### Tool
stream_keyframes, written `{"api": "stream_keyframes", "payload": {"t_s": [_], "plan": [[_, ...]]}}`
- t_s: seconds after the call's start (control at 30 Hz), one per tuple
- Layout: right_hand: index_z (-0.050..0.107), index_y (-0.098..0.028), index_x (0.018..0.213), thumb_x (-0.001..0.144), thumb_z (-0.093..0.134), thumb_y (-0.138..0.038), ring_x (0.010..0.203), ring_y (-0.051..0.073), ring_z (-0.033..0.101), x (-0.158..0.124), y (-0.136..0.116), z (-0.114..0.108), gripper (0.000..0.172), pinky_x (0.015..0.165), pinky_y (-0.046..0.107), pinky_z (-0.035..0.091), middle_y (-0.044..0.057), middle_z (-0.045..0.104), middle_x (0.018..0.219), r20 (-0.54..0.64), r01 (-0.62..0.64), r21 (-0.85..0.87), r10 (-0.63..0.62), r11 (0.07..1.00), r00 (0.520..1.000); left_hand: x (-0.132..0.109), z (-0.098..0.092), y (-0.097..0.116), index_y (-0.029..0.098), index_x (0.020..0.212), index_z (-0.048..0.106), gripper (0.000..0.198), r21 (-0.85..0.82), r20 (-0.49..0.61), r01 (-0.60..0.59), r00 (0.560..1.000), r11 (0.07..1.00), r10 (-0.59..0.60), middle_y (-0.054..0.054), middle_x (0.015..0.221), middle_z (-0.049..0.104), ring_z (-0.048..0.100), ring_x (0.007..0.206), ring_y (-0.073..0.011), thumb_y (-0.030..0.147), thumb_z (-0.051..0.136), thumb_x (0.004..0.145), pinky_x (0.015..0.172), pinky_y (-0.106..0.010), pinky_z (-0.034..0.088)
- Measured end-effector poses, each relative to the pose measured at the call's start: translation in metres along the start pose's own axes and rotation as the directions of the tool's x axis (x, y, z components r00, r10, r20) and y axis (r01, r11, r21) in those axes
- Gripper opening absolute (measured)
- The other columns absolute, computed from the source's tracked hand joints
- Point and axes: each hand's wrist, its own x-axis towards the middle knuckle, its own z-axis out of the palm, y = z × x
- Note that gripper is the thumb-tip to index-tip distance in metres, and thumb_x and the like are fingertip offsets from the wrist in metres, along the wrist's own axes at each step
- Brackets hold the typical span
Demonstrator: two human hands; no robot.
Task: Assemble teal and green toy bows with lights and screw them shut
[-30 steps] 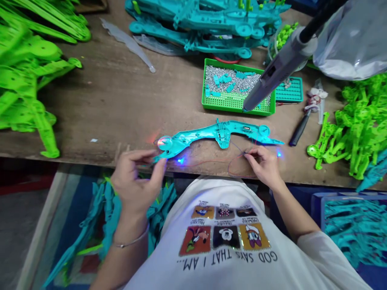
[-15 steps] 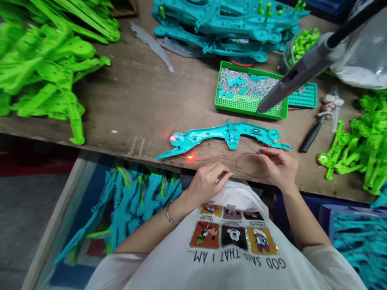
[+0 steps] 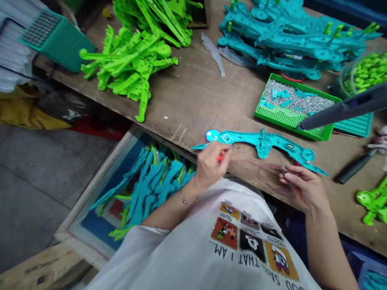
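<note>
A worn wooden worktop (image 3: pixel 193 92) carries green parts (image 3: pixel 133 64), a screw tray (image 3: pixel 290 106) and a teal toy shell (image 3: pixel 260 143) near its front edge. The left hand (image 3: pixel 210 165) pinches a red-lit wire end (image 3: pixel 221 157); the right hand (image 3: pixel 305 189) pinches thin wires (image 3: pixel 269 171).

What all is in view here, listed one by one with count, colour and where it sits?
teal toy shell: one, teal, near table edge, in front of both hands
thin wires: a few, red and dark, running from the shell to the right hand
green tray: one, green, behind the shell, holding silver screws and teal bits
grey tool: one, grey, hanging over the tray
teal parts pile: many, teal, far side of table
green parts pile: many, bright green, far left of table
wooden table: one, brown
floor bin: one, holding teal parts, below table edge
left hand: pinching a small red glowing piece
right hand: fingers on the wires
</note>
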Motion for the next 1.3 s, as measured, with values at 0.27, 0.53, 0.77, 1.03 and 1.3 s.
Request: {"api": "stream_keyframes", "payload": {"t_s": [0.27,0.53,0.77,1.03,1.3], "plan": [[0.083,-0.026,0.077,0.056,0.100,-0.028,0.077,0.021,0.080,0.009,-0.002,0.004,0.027,0.075,0.030,0.070,0.002,0.078,0.081,0.045,-0.058,0.008,0.058,0.998,0.997,0.035,-0.029,-0.065,0.021,0.103,0.066,0.026,0.268,0.155,0.385,0.888,0.883,-0.434,-0.004,0.088,0.075,0.069,0.080,-0.0214,0.044,0.070,0.091,0.075,-0.032,0.051],[0.082,-0.023,0.080,0.065,0.095,-0.031,0.076,0.015,0.076,0.005,-0.011,0.002,0.022,0.078,0.029,0.065,0.001,0.076,0.086,0.052,0.015,-0.054,-0.012,0.998,0.999,0.037,-0.030,-0.068,0.020,0.097,0.068,0.014,0.223,0.126,0.424,0.880,0.878,-0.458,-0.003,0.086,0.074,0.070,0.080,-0.0200,0.032,0.062,0.093,0.078,-0.032,0.053],[0.077,-0.019,0.094,0.086,0.069,-0.032,0.071,0.017,0.067,-0.011,-0.030,-0.018,0.017,0.068,0.032,0.054,0.006,0.074,0.088,0.010,0.173,-0.759,-0.254,0.628,0.967,0.031,-0.053,-0.013,0.023,0.127,0.068,0.037,-0.152,0.036,0.324,0.946,0.934,-0.322,-0.002,0.099,0.072,0.067,0.085,-0.0158,0.032,0.072,0.091,0.083,-0.030,0.055],[0.060,-0.020,0.120,0.089,0.068,-0.035,0.108,0.028,0.064,-0.028,-0.035,0.051,0.036,0.094,0.043,0.051,0.013,0.069,0.118,0.262,0.503,-0.823,-0.609,0.264,0.749,0.052,-0.077,0.012,0.024,0.103,0.081,0.029,-0.703,0.549,0.452,0.836,0.548,0.014,-0.004,0.087,0.070,0.062,0.076,-0.0142,0.023,0.091,0.076,0.061,-0.023,0.050],[0.065,-0.018,0.108,0.084,0.051,-0.005,0.101,0.028,0.062,-0.019,-0.004,0.016,0.031,0.091,0.042,0.040,0.009,0.073,0.102,0.293,0.321,-0.947,-0.380,0.011,0.878,0.069,-0.031,0.032,0.017,0.080,0.076,0.022,-0.699,0.638,0.634,0.762,0.331,-0.110,-0.002,0.080,0.070,0.059,0.061,-0.0081,0.031,0.092,0.075,0.053,-0.018,0.049]]}}
